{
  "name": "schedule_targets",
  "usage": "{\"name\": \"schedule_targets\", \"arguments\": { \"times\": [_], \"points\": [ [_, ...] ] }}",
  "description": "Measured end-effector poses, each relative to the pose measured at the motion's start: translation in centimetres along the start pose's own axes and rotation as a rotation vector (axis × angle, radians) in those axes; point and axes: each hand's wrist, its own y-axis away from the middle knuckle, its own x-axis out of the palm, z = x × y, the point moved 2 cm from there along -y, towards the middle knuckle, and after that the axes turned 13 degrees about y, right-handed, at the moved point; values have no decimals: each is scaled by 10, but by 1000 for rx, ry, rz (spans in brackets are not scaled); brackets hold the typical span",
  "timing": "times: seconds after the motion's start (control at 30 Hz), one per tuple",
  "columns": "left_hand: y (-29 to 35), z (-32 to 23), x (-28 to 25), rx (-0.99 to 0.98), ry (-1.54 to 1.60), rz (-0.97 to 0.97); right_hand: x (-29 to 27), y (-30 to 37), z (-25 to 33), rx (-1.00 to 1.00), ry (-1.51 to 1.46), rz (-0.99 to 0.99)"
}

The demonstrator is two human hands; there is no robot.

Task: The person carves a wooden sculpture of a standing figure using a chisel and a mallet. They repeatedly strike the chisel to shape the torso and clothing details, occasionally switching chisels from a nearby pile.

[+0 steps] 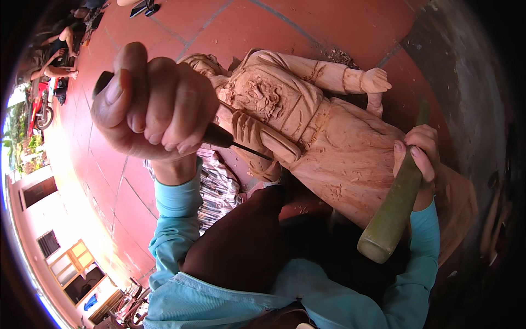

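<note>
A carved wooden figure [350,137] in a robe lies on its back across the middle, its head toward the upper left. Raised over the figure's near side, my left hand [156,104] is wrapped round the dark handle of a chisel [219,136]. The thin blade points down and right, close to the carved hand and the block it holds; whether the tip touches the wood I cannot tell. At the right, my right hand [423,151] grips a greenish wooden mallet [386,219], its thick end tilted toward me, above the figure's lower robe.
Reddish tiles [126,219] make up the floor, with wood shavings [341,56] beyond the figure. A striped cloth [216,189] lies by my left forearm. People [57,57] sit at the far left near a red motorcycle [41,107]. A dark item [144,7] lies at the top.
</note>
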Motion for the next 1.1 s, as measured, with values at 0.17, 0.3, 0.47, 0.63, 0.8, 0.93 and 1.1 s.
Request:
{"name": "schedule_targets", "arguments": {
  "times": [0.17, 0.3, 0.47, 0.63, 0.8, 0.93, 1.1],
  "points": [
    [18, 10, 20, -133, -1251, 70, 2, 1, 0, 23, -13, 16],
    [32, 19, -25, -798, -1891, 187, 2, -3, 1, 25, -28, 24],
    [26, -6, -55, -955, -1999, 206, 5, 0, 0, 46, -27, 18],
    [16, -21, -75, -706, -2377, -159, 7, 1, 2, 105, -15, 14],
    [12, 1, -89, -597, -1959, 45, 13, 2, 0, 142, -13, 114],
    [-4, -7, -130, -611, -2176, 80, 15, 2, -2, 161, -24, 162],
    [-9, -35, -158, -297, -2269, -146, 20, 3, -6, 143, -23, 203]
  ]
}}
